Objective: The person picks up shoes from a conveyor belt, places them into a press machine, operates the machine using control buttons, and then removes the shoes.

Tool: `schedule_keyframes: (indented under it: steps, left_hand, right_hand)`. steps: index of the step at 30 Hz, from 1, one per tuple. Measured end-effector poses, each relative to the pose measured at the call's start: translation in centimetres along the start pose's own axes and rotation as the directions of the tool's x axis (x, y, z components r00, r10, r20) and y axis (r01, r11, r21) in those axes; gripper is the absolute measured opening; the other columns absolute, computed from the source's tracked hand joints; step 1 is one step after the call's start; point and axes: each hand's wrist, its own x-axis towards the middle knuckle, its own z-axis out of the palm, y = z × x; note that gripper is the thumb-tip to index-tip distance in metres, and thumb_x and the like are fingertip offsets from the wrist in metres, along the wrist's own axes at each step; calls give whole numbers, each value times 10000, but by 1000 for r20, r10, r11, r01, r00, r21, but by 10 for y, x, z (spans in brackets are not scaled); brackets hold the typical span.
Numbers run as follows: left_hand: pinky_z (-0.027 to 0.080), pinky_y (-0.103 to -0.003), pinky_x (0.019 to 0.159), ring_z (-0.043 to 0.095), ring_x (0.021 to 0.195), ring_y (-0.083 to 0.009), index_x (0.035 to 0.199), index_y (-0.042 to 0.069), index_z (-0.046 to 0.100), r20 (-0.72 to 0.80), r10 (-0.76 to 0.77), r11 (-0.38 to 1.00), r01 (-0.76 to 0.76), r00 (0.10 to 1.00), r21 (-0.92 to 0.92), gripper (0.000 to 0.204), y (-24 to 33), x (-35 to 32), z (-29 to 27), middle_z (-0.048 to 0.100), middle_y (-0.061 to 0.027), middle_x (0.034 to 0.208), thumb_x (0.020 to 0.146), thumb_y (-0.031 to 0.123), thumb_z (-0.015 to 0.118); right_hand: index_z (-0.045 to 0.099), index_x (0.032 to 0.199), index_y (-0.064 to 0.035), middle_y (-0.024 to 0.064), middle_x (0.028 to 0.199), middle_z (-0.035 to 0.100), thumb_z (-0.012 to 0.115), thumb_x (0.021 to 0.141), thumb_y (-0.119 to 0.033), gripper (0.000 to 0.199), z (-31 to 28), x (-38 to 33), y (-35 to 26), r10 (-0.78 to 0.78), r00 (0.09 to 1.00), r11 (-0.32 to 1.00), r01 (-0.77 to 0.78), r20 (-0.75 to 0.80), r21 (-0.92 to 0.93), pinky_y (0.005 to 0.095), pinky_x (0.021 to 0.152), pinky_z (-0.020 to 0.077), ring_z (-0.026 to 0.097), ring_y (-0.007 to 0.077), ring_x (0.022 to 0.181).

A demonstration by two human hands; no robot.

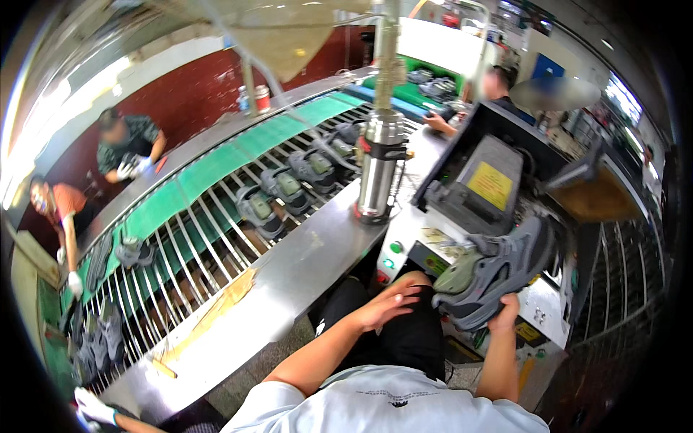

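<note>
1. Nearest the camera is the person's pale shirt (390, 404), with small dark print on it, seen above dark shorts (413, 343).
2. The person's right hand (504, 312) has its fingers clamped on the lower edge of a grey shoe (497, 278) with an olive panel; some of those fingers are hidden behind it.
3. That shoe is at the person's right, in front of a boxy machine (471, 186) with its dark lid raised; whether shoe and machine touch cannot be told.
4. The left hand (386, 304) is empty, its fingers stretched out and slightly apart, over the shorts and near the shoe.
5. The step in hand looks like one-handed handling of the shoe beside the machine. Any turning or setting down would probably call for a firm right grip, with the left hand brought in to steady the olive end.
6. At the left, beyond the steel tabletop (307, 256), similar shoes (287, 189) stand in a row on a rack of metal rods (203, 247).
7. As for writing, a yellow label (491, 185) on the machine's grey housing carries dark lines too small to read. Near the green button (396, 247) are further markings; no maker's name can be told.
</note>
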Motion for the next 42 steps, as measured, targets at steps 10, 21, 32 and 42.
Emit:
schedule_keyframes:
  steps: [10,21,32,42]
  left_hand:
    - [491,-418,910,608,983,-319,1190,-33,501,-733,267,853,-507,625,-121,595,42,-170,-95,602,-198,1080,644,184,598]
    - [529,-433,675,587,843,-253,1177,112,412,-933,350,928,-164,84,334,516,249,-238,-288,535,-105,959,691,95,584]
    - [402,-358,941,515,1103,-297,1395,-4,300,-871,401,915,174,-284,364,919,225,-181,-350,502,-194,1249,614,233,723]
    - [460,-419,898,579,1077,-372,1262,-42,386,-766,422,893,369,-486,258,682,252,-318,-375,588,-252,1153,758,347,631]
  right_hand:
    - [611,1076,14,99,998,645,479,946,-231,307,176,20,166,506,673,847,-269,539,-459,303,852,463,608,159,906]
    - [621,969,0,60,823,645,574,864,-92,148,151,20,255,690,624,641,-290,367,-711,230,728,473,597,112,753]
    - [637,919,10,-4,732,609,615,833,-91,134,234,32,350,711,483,595,-26,512,-803,215,599,426,531,56,645]
    - [674,894,-110,67,688,648,633,773,-194,153,285,1,501,616,310,535,510,724,-674,340,574,485,630,222,628]
